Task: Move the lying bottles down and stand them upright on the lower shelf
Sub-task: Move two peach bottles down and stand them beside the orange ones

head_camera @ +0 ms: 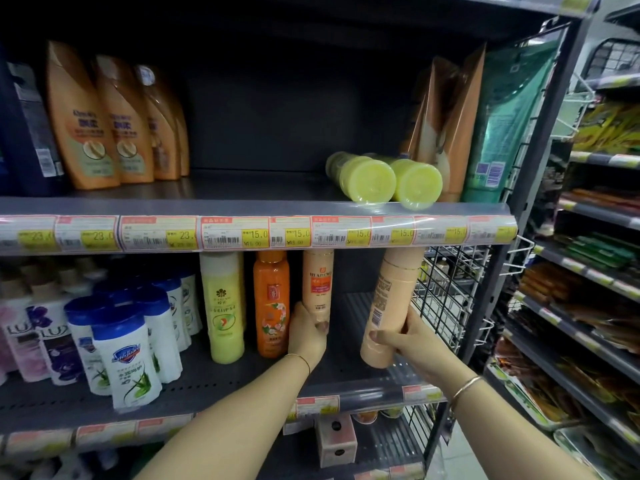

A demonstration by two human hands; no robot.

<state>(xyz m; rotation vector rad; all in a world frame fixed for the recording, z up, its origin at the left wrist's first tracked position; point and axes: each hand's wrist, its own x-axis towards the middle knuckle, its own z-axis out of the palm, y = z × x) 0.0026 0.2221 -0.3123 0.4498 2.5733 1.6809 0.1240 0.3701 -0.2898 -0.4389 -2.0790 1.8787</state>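
Note:
My left hand (308, 332) grips the base of a peach bottle (318, 282), held upright above the lower shelf (207, 386), just right of an orange bottle (272, 303). My right hand (405, 336) holds a second, larger peach bottle (388, 306), tilted with its top under the upper shelf edge (259, 233). Three yellow-green bottles lie on their sides on the upper shelf, caps toward me: one (367, 180), one to its right (417, 185), and a third (337, 164) partly hidden behind them. A yellow bottle (225, 306) stands upright left of the orange one.
White bottles with blue caps (128, 348) and Lux bottles (20, 337) crowd the lower shelf's left. Orange bottles (83, 119) stand on the upper shelf's left; refill pouches (450, 126) at its right. A wire grid panel (446, 292) closes the right end. Another rack (588, 271) stands to the right.

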